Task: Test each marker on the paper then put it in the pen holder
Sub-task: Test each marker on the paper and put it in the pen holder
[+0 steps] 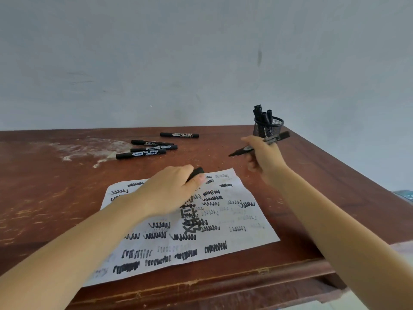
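Observation:
A white paper (pixel 234 222) covered in black scribbles lies on the wooden table (pixel 44 186). My left hand (pixel 172 191) rests on the paper's upper part, fingers closed on a black marker cap (pixel 196 172). My right hand (pixel 263 157) hovers above the table right of the paper, gripping an uncapped black marker (pixel 243 149) with its tip pointing left. Behind that hand stands a black mesh pen holder (pixel 268 127) with several markers upright in it. Several capped black markers (pixel 147 148) lie loose on the table behind the paper.
A pale wall rises right behind the table's far edge. The table's right edge runs diagonally just past the pen holder. White scuff marks (pixel 89 148) cover the wood at the far left.

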`<action>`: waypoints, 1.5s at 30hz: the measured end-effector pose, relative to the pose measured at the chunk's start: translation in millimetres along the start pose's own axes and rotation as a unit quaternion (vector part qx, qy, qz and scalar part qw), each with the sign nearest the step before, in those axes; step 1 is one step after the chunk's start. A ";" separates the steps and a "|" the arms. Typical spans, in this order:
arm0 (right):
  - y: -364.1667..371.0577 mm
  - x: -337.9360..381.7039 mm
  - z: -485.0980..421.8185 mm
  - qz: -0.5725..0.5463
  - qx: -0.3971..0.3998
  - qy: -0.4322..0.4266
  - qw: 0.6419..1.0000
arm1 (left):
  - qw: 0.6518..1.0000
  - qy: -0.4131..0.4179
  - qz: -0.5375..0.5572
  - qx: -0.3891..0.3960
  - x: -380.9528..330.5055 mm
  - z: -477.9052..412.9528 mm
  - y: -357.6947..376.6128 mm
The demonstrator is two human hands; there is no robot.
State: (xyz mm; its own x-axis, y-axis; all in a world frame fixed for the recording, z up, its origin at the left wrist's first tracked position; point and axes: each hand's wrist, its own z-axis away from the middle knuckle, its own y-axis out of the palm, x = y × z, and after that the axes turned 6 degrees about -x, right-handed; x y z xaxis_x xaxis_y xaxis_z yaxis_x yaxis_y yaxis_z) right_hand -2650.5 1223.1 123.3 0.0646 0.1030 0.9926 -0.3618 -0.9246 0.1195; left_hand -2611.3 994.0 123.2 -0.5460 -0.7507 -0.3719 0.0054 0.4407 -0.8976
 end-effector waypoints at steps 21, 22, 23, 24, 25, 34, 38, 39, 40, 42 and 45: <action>24.1 -51.7 -11.9 0.220 0.030 -0.136 0.965 | 0.999 -0.004 -0.044 -0.018 12.9 -50.2 47.9; 24.5 -51.9 -11.6 0.219 0.031 -0.134 0.966 | 0.999 -0.003 -0.047 -0.019 13.3 -50.5 48.3; 24.8 -52.0 -11.5 0.216 0.031 -0.130 0.967 | 0.999 -0.002 -0.050 -0.020 13.3 -50.6 48.6; 25.0 -52.0 -11.4 0.216 0.027 -0.129 0.968 | 0.998 -0.001 -0.053 -0.021 13.6 -50.9 49.0; 25.1 -51.5 -11.4 0.218 0.018 -0.129 0.967 | 0.998 0.000 -0.055 -0.022 13.9 -50.9 49.4; 25.4 -50.4 -10.2 0.231 -0.019 -0.141 0.962 | 0.998 0.000 -0.057 -0.025 14.7 -49.9 50.1; 24.6 -48.6 -9.4 0.243 -0.036 -0.139 0.959 | 0.998 0.002 -0.051 -0.025 15.4 -49.6 50.0; 24.5 -48.5 -9.4 0.242 -0.037 -0.139 0.960 | 0.998 0.002 -0.049 -0.025 15.4 -49.6 50.0; 24.3 -48.3 -9.6 0.245 -0.043 -0.140 0.959 | 0.998 0.002 -0.048 -0.026 15.4 -49.8 50.1; 24.0 -47.9 -10.1 0.253 -0.053 -0.140 0.956 | 0.998 0.004 -0.048 -0.027 15.2 -49.9 50.2; 24.0 -47.1 -10.3 0.250 -0.056 -0.135 0.957 | 0.999 0.007 -0.044 -0.026 16.2 -49.7 50.5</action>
State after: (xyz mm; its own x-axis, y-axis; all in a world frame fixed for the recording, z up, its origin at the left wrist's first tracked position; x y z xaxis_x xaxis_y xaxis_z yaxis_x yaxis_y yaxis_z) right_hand -2671.8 1199.9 79.7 0.0901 -0.4542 0.8863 -0.5075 -0.7867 -0.3515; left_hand -2661.5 1028.6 83.6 -0.5534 -0.7814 -0.2884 -0.0869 0.3985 -0.9130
